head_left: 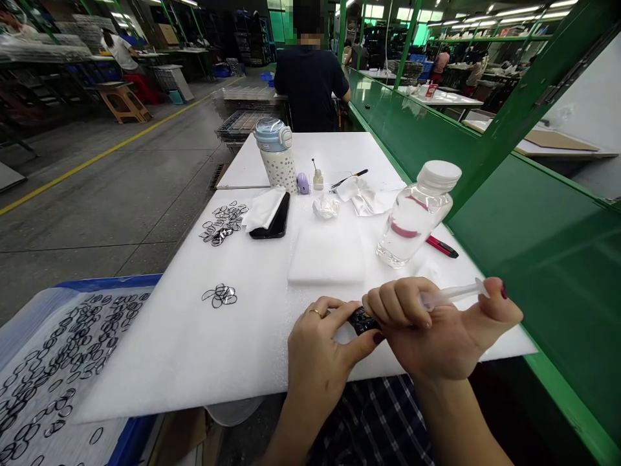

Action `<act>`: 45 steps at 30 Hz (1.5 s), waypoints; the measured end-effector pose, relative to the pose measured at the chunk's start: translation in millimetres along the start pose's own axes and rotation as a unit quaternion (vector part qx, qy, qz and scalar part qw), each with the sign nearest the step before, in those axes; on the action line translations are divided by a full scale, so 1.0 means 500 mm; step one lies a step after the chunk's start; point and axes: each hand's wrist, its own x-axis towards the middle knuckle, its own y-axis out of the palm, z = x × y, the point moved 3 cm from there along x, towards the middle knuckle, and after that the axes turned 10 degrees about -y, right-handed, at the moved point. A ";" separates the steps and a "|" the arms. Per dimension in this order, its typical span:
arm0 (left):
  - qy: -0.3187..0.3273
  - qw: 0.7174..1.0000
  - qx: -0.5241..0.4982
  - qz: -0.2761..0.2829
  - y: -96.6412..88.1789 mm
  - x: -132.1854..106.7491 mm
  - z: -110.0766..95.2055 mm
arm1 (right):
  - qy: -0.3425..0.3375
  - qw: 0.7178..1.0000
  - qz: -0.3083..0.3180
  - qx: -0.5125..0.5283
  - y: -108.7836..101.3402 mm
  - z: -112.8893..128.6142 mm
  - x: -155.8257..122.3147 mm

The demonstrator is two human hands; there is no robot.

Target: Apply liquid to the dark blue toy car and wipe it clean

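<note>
Black and shiny, the small piece (361,320) is pinched between the finger and thumb of the left hand (317,353), near the front edge of the white mat (247,349). The right hand (431,330) is wrapped around a clear syringe (453,294), with the thumb at its back end. (The tip is hidden, so I can't tell if it touches the piece.) To do this well, I think the left hand should hold very still while the right thumb presses softly and slowly, since a hard push could make a mess. The loose rings (222,296) lie well apart from both hands.
</note>
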 end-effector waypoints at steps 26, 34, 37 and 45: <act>-0.019 1.000 0.007 -0.008 0.003 -0.002 -0.004 | -0.042 0.997 0.018 -0.069 0.011 0.007 -0.012; -0.020 1.000 0.015 -0.013 0.004 -0.001 -0.001 | -0.059 0.994 0.003 -0.091 0.013 0.014 -0.018; -0.020 1.000 0.014 -0.011 0.004 -0.002 -0.002 | -0.057 0.993 -0.002 -0.104 0.016 0.012 -0.017; -0.023 1.000 0.009 -0.010 0.002 0.000 -0.007 | -0.034 0.987 -0.052 -0.147 0.027 0.031 -0.022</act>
